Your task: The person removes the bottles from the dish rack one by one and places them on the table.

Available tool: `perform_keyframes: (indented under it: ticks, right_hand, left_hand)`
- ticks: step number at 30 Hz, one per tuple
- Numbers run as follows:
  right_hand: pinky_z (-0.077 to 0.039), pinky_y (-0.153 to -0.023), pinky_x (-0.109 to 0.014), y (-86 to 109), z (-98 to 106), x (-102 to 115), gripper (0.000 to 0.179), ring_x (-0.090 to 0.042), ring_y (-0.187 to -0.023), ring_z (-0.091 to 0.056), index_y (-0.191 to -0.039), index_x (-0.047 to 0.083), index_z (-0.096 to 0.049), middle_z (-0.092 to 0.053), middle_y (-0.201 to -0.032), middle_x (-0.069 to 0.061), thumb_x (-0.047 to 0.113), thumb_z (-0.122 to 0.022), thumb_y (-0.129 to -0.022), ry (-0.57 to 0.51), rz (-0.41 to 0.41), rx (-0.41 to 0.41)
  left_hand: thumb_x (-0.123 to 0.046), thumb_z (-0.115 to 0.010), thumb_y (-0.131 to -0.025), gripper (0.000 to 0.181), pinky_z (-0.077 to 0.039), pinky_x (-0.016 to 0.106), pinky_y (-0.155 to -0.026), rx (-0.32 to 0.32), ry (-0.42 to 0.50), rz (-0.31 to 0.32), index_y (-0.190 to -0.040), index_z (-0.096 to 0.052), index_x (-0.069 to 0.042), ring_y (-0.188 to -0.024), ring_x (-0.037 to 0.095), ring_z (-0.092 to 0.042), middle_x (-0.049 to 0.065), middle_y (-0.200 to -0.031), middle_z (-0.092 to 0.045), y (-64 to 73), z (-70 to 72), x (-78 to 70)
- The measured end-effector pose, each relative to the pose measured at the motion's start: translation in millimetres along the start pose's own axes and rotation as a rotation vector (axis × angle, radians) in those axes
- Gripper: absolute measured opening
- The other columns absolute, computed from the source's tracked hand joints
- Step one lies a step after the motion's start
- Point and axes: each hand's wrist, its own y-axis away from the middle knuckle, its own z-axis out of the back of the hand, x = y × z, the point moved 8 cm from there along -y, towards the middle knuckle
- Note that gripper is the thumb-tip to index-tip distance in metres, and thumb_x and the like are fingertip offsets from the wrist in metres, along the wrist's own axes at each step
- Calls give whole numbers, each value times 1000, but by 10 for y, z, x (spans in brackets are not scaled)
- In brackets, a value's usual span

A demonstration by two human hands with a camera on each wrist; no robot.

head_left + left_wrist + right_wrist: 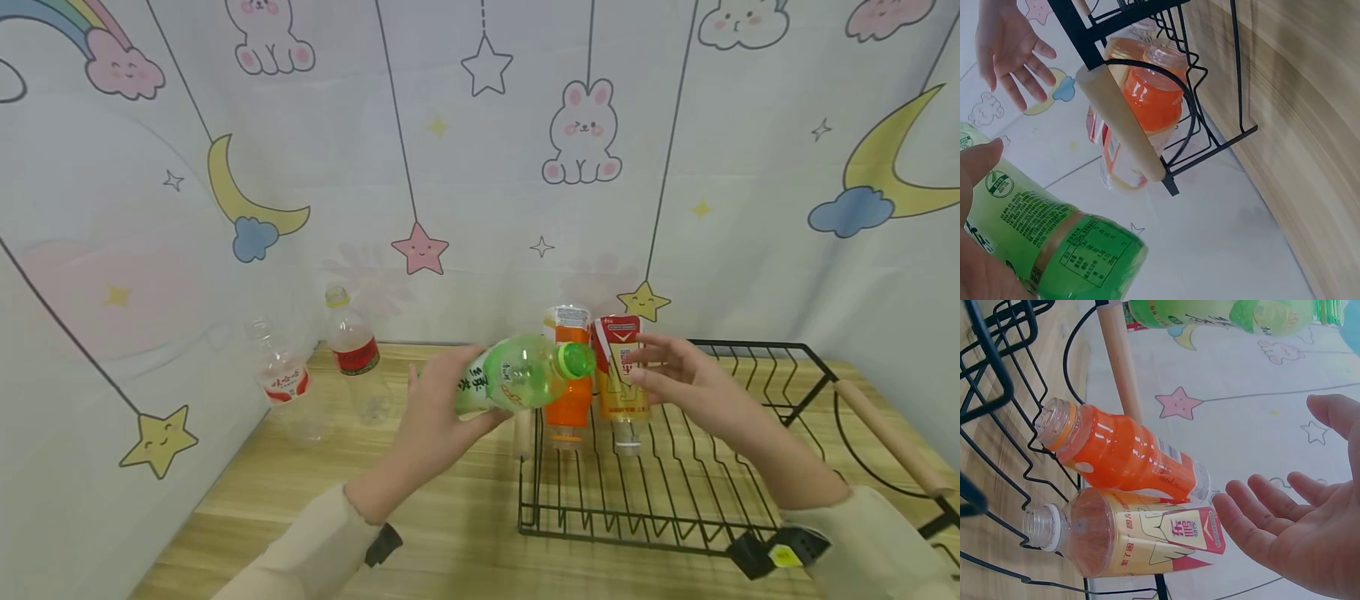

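My left hand [438, 417] grips a green drink bottle [528, 375] around its label, above the left end of a black wire rack [622, 542]. The bottle lies nearly level, its green cap pointing right. Inside the rack, an orange-labelled bottle [1124, 450] and a red-and-yellow-labelled bottle [1147, 534] stand side by side, necks down. My right hand [693, 383] is beside the red-and-yellow one, fingers spread and holding nothing. From the right wrist, its palm [1310, 544] shows facing the bottles, fingertips close to the upturned base.
Two clear bottles stand on the wooden table left of the rack: one with a red-and-black label [356, 358], one with a white-and-red label [287, 383]. The rack has wooden handles [892, 437] at its ends. A patterned curtain [480, 192] hangs behind the table.
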Motion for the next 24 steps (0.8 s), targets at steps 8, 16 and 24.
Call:
perform_keyframes:
  ticks: [8,16,24]
  right_hand:
    - [-54,-87,-39,-97,90,-135,72,-39,-120,-52,-152,4,-20,-42,-143,-24,34,-56,-98,4,-26,-44]
    - [-50,-94,-47,-165,136,-247,77,-41,-128,-45,-153,6,-16,-36,-148,-24,39,-56,-97,-1,-77,-67]
    - [-48,-95,-52,-232,197,-297,78,-42,-128,-44,-154,6,-14,-35,-148,-24,39,-56,-97,5,-84,-100]
  left_hand:
    - [-21,-86,-71,69,-29,42,-88,-26,54,91,-130,-52,-11,-106,24,-50,5,-120,-59,-51,15,227]
    - [-21,-83,-76,66,-39,38,-85,-19,137,213,-131,-49,-12,-103,25,-50,9,-116,-57,-97,0,478]
    - [-24,-79,-80,69,-42,38,-81,-21,210,292,-137,-42,-10,-102,24,-51,9,-119,-55,-130,2,673]
